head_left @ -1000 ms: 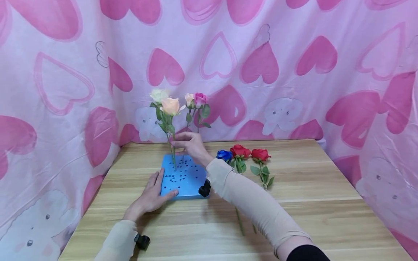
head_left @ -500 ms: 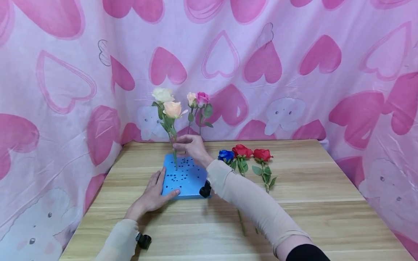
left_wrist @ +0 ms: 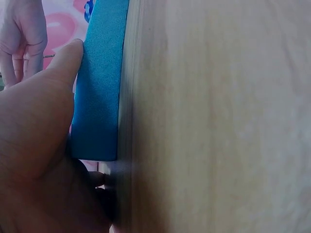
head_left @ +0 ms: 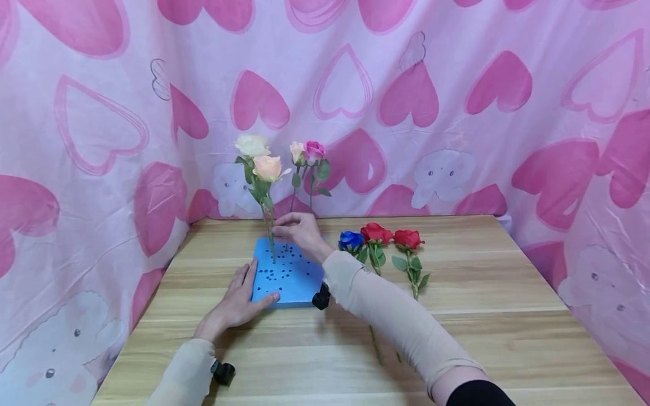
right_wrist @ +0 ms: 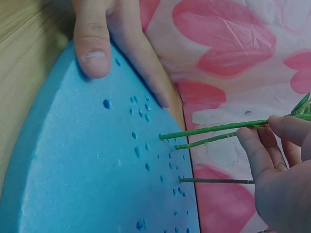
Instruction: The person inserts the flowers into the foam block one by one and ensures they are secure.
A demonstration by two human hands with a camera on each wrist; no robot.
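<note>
My left hand (head_left: 235, 299) rests on the near left corner of a blue foam block (head_left: 297, 285) dotted with holes. Its straight thumb (right_wrist: 95, 56) lies on the top face and its straight fingers run along the side. My right hand (head_left: 301, 232) pinches low on the stem of a peach rose (head_left: 267, 168) with thumb and fingertips. That green stem (right_wrist: 214, 128) stands in the foam. Right beside it rises a white rose (head_left: 252, 145), its stem also in the foam. Behind stand a smaller peach rose (head_left: 297, 152) and a pink rose (head_left: 315, 150).
Right of the block, a blue rose (head_left: 351, 241) and two red roses, one a red rose (head_left: 377, 232) in the middle and the other a red rose (head_left: 408, 239), lie on the wooden table (head_left: 482, 338). My right forearm crosses over their stems. A heart-patterned curtain (head_left: 457, 113) surrounds the table.
My right hand has slid slightly down and to the right along the stem. The left hand stays on the block, and the roses stand as before.
</note>
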